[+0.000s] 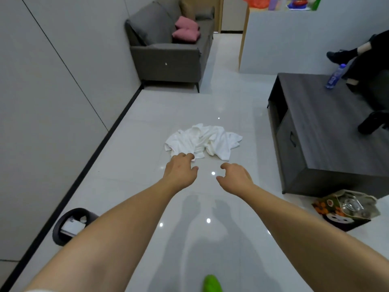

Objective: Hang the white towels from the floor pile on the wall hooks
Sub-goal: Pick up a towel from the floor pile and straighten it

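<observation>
Both hands, left [180, 170] and right [235, 179], loosely curled, empty, above crumpled white towel pile [203, 141] on glossy tile floor [134, 131]; left fingertips hidden.

The head camera is looking forward and down from standing height, taking in both outstretched arms, the floor [130, 165] and towels [202, 142] ahead.

Towel pile [203, 141] on floor [147, 114] ahead, sofa [168, 51] behind, table [328, 131] right, bin [71, 225] left
</observation>
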`<action>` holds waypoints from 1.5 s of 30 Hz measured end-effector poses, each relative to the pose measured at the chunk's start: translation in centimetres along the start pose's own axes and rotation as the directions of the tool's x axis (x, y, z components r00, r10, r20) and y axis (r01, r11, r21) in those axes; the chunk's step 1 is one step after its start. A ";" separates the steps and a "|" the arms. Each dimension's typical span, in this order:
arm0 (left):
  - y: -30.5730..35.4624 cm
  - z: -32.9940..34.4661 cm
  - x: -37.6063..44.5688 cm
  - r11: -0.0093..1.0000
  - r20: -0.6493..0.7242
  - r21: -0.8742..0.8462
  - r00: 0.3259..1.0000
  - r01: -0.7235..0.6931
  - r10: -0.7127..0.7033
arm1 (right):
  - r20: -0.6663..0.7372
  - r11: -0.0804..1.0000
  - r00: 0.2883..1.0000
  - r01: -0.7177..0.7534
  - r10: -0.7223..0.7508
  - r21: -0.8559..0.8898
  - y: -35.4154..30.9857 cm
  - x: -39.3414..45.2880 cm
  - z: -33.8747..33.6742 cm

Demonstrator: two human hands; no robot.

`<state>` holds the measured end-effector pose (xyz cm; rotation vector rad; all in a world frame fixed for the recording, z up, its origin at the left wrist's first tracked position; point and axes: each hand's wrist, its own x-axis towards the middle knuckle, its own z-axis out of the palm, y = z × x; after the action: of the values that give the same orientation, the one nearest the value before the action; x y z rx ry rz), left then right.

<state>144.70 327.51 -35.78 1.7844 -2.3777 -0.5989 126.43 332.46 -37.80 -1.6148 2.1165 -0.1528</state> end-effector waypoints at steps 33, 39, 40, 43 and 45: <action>-13.2 -7.5 43.0 0.995 0.071 -0.095 0.997 0.032 -0.025 | 0.090 0.991 0.991 -0.110 0.104 0.072 -11.9 39.1 -4.3; -15.5 -7.0 47.6 0.992 0.099 -0.092 0.992 0.088 -0.079 | 0.135 0.990 0.987 -0.103 0.089 0.098 -12.9 44.7 -3.6; -15.8 -6.9 48.5 0.991 0.101 -0.090 0.991 0.095 -0.086 | 0.140 0.990 0.986 -0.100 0.086 0.096 -13.0 45.7 -3.6; -16.4 -6.5 51.5 0.989 0.108 -0.089 0.988 0.118 -0.109 | 0.154 0.992 0.985 -0.094 0.079 0.090 -13.1 49.2 -3.6; -16.6 -6.1 53.8 0.987 0.115 -0.088 0.985 0.137 -0.126 | 0.163 0.991 0.984 -0.089 0.073 0.095 -13.0 51.8 -3.7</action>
<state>145.24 271.57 -44.29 1.9248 -2.2668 -0.8326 126.14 279.42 -45.18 -1.4306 2.0147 -0.1000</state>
